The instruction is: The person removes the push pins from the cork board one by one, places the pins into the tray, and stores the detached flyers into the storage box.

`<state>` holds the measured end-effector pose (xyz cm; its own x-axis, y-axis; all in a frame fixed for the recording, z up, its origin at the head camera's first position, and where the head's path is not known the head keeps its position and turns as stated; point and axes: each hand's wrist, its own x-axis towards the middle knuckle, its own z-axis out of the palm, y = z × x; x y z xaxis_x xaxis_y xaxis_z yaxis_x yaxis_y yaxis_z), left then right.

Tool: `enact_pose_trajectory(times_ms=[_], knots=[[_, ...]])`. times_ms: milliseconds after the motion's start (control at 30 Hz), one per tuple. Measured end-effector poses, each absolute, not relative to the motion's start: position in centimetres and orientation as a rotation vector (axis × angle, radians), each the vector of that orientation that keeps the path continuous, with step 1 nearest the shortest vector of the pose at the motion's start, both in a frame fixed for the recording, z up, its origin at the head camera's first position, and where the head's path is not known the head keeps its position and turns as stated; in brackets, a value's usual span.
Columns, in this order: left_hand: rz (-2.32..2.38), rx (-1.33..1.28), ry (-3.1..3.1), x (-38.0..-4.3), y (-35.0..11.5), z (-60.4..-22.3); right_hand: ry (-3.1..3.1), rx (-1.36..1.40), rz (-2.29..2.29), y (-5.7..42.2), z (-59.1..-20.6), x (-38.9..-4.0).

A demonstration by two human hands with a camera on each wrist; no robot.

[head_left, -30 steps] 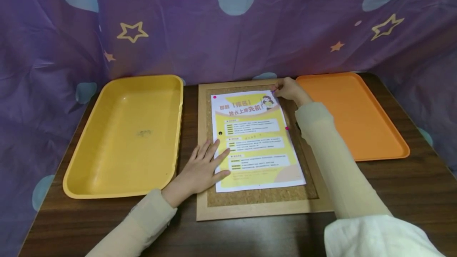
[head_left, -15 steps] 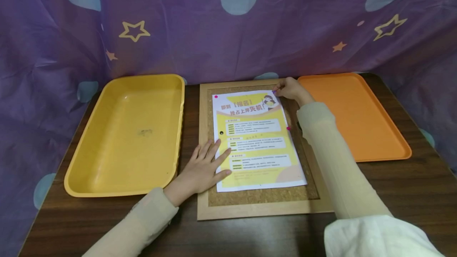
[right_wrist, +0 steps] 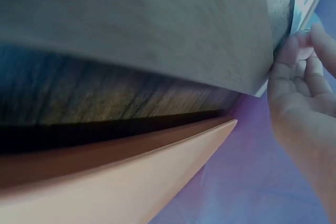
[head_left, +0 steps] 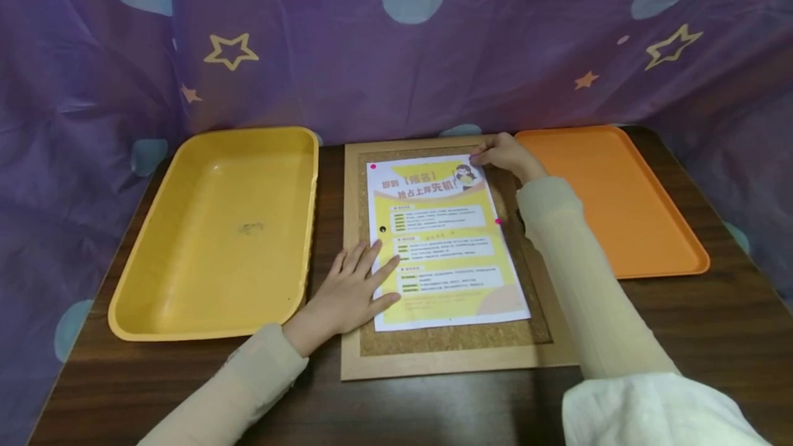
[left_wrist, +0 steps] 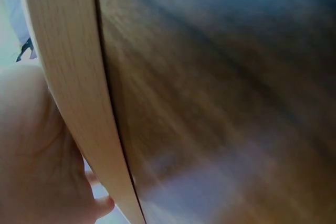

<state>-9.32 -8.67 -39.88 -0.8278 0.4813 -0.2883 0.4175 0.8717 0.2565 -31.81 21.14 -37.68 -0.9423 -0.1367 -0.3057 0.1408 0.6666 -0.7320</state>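
Hardly any change in the last sec. The big stuff hasn't shifted: purple cloth backdrop w/ stars and blue discs (head_left: 526, 74), dark wood-grain tabletop (head_left: 458, 411), deep yellow plastic tray (head_left: 217, 191), flat orange tray (head_left: 619, 205), and, btw the trays, the pale-wood-framed corkboard (head_left: 434, 365).

Yellow-and-white printed paper poster (head_left: 442, 250) is where it was, on the cork: looks flat, w/ big brownish heading, a cartoon figure top R, pale text boxes below; small print too blurry to read.

L hand (head_left: 347, 296) is still spread wide, fingers resting on the poster's lower L edge. R hand (head_left: 509, 158) is still at its top R corner, fingers narrow, holding a pinkish-purple pin (head_left: 474, 157) (mostly hidden), so that corner's prob. not done yet.

Other pins: round pink pin (head_left: 373, 166) top L, magenta pin (head_left: 498, 221) on R edge, glossy black pin (head_left: 383, 229) on L edge. Can't see any at the bottom corners.
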Motion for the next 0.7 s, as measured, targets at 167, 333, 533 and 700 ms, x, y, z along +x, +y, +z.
enact_pose_trajectory(times_ms=[167,333,533,700], knots=[[0.251,0.672,2.692,-9.3,-8.6,-40.0,2.501,0.027,-1.239,21.7,-37.5,-31.5],[0.232,0.668,2.693,-9.2,-8.6,-40.0,2.405,0.087,-1.45,22.3,-36.9,-31.3],[0.222,0.656,2.689,-9.2,-8.6,-39.8,2.303,0.168,-1.713,22.5,-35.2,-30.4],[0.223,0.661,2.686,-9.1,-8.5,-39.7,2.247,0.148,-1.847,23.3,-33.5,-29.0]])
